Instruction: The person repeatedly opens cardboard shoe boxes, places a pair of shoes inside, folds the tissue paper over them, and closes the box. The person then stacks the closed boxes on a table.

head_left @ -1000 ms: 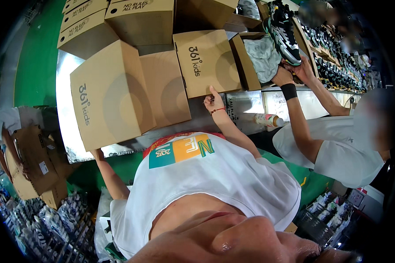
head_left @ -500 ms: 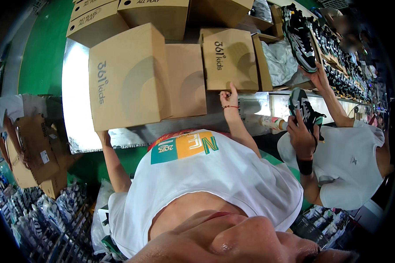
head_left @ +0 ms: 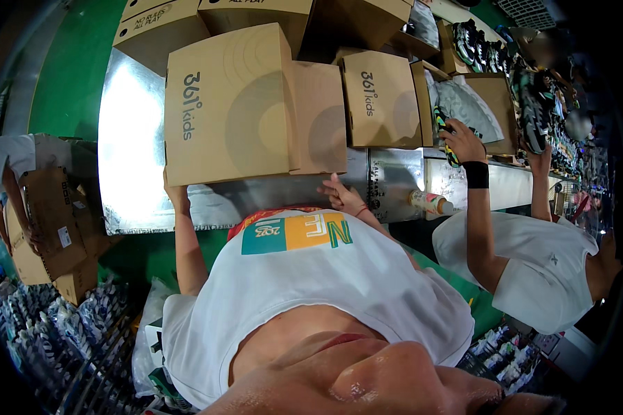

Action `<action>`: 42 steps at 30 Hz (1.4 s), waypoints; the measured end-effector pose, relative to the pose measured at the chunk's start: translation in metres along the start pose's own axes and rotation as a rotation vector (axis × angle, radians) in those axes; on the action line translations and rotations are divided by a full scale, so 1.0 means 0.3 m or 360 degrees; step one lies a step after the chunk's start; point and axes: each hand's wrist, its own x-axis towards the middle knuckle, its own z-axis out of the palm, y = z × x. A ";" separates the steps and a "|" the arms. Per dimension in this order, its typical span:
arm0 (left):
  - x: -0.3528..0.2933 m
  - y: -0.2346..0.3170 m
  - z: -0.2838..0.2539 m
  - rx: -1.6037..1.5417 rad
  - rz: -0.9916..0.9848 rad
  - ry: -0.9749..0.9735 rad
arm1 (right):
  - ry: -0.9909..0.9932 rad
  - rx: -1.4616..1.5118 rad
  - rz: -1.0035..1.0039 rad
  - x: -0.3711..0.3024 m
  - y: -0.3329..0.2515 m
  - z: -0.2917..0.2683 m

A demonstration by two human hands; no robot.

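A large brown cardboard shoebox (head_left: pixel 235 117) lies in front of me on the metal table. A second brown box (head_left: pixel 320 117) sits against its right side, partly covered by it. My left hand (head_left: pixel 176 196) grips the large box's near left corner; some fingers are hidden along its edge. Just off the near right corner of the second box is my right hand (head_left: pixel 339 194), fingers apart and holding nothing. Farther right sits a smaller closed shoebox (head_left: pixel 384 100), with neither hand on it.
Several brown boxes (head_left: pixel 253 28) line the far side. At right, a co-worker's banded hand (head_left: pixel 466 144) holds a shoe at an open box with white paper (head_left: pixel 464 107); their other hand holds another shoe (head_left: pixel 533 114). A bottle (head_left: pixel 429 202) lies near the table's edge.
My right hand has left the smaller shoebox and come left and nearer to me, to the second box's corner. The co-worker has brought one shoe to the open, paper-lined box.
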 end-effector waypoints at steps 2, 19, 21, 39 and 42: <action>-0.001 -0.034 -0.025 0.0020 0.0031 -0.0021 | -0.0027 -0.0030 -0.0150 0.023 -0.007 0.026; 0.121 0.304 0.188 -0.0890 -0.0351 -0.0637 | -0.0065 -0.0963 -0.1183 0.054 -0.413 0.121; 0.118 0.303 0.237 -0.1181 -0.0478 -0.0915 | -0.0233 -0.0937 -0.1030 0.006 -0.488 0.208; 0.045 0.902 -0.373 -0.0685 -0.0324 -0.0257 | -0.1257 -0.0754 -0.1171 -0.090 -0.373 0.985; 0.214 0.891 -0.530 -0.0530 -0.0471 -0.0419 | -0.1241 -0.0978 -0.1085 0.003 -0.363 1.083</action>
